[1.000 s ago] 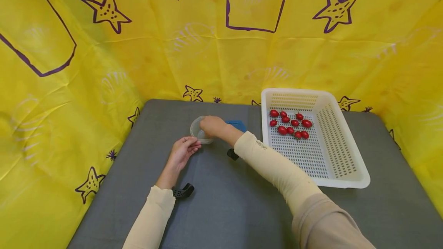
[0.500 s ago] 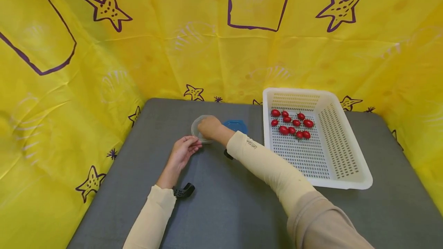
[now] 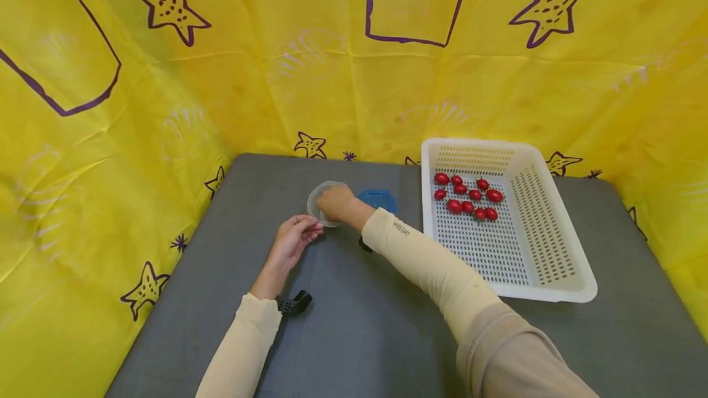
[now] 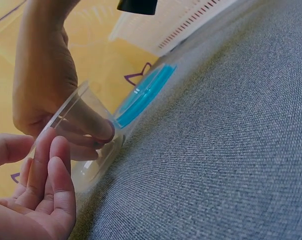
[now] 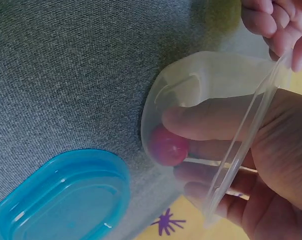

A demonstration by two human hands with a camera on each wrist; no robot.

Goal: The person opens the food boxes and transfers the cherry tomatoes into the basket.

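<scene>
A clear plastic container (image 5: pixel 211 75) stands on the grey table, its mouth facing up. My left hand (image 3: pixel 293 241) pinches its rim between thumb and fingers, as the left wrist view shows close up. My right hand (image 3: pixel 340 204) reaches down inside the container. There, in the right wrist view, a red cherry tomato (image 5: pixel 168 145) lies between the thumb and fingers near the bottom. The tomato is hidden in the head view. Just right of the container lies a blue lid (image 3: pixel 378 200), partly behind my right wrist.
A white perforated basket (image 3: pixel 564 226) stands on the right of the table, with several cherry tomatoes (image 3: pixel 455 206) spread over its far left part. Yellow patterned cloth (image 3: pixel 310 85) closes off the back and sides. The grey table (image 3: pixel 343 336) stretches in front of the hands.
My right hand has stayed inside the container, while its forearm has shifted slightly left, showing more of the blue lid. The left hand keeps its hold on the rim.
</scene>
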